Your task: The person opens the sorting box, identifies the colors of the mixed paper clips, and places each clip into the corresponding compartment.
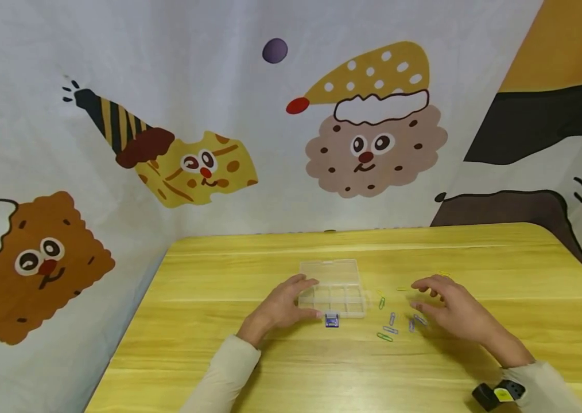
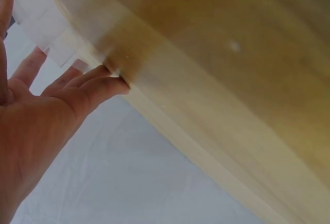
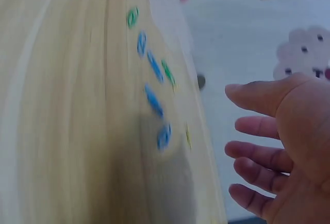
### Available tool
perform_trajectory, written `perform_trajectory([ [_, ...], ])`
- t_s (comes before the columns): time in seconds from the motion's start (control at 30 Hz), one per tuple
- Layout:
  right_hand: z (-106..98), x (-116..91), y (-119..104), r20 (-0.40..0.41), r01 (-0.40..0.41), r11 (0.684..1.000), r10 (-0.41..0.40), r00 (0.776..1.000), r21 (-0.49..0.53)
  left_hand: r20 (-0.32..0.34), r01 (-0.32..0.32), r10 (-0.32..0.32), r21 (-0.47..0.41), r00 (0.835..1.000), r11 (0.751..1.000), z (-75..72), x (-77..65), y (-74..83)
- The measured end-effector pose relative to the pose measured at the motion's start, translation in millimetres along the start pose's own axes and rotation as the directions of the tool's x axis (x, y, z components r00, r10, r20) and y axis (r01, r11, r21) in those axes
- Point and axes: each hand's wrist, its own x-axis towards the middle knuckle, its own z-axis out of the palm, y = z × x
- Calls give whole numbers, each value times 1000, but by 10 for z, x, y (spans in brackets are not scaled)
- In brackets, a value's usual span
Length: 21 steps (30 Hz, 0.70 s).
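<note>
A clear plastic compartment box (image 1: 340, 307) lies with its lid (image 1: 328, 271) folded back. My left hand (image 1: 283, 301) holds the box at its left side, thumb by the front edge and fingers near the hinge; in the left wrist view the fingers (image 2: 111, 82) reach down beside the clear plastic. My right hand (image 1: 451, 310) hovers with fingers apart and nothing between them, close to a yellow paper clip (image 1: 403, 288). Several blue-purple paper clips (image 1: 390, 330) and green paper clips (image 1: 384, 336) are scattered between the box and that hand.
A small blue square piece (image 1: 332, 320) sits at the box's front edge. Another yellow clip (image 1: 444, 273) lies behind the right hand. The wooden table (image 1: 208, 367) meets a printed cloth (image 1: 229, 212) at its back. A black-and-yellow device (image 1: 500, 394) is on the right wrist.
</note>
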Motion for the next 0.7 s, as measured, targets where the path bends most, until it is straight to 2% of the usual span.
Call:
perform_trajectory([
  [0.17,-114,-118,257,-8,1,1000,0,1000,15,2,-2,2,2,1000,1000,-3,-5,-16],
  [0.27,-189,-199,419,19,-41,998,40,999,55,7,-4,4,5,1000,1000,4,3,-15],
  [0.37,-266,-270,575,81,-121,990,115,990,75,11,-1,1,7,1000,1000,10,8,-5],
  [0.47,-327,-319,716,167,-192,978,177,970,76,17,2,-3,12,1000,1000,7,8,7],
  [0.57,-373,-350,846,249,-214,970,179,952,118,18,5,-5,16,1000,1000,-7,3,19],
  [0.7,-396,-368,953,306,-215,964,158,939,160,21,12,-12,11,1000,1000,-37,-3,22],
])
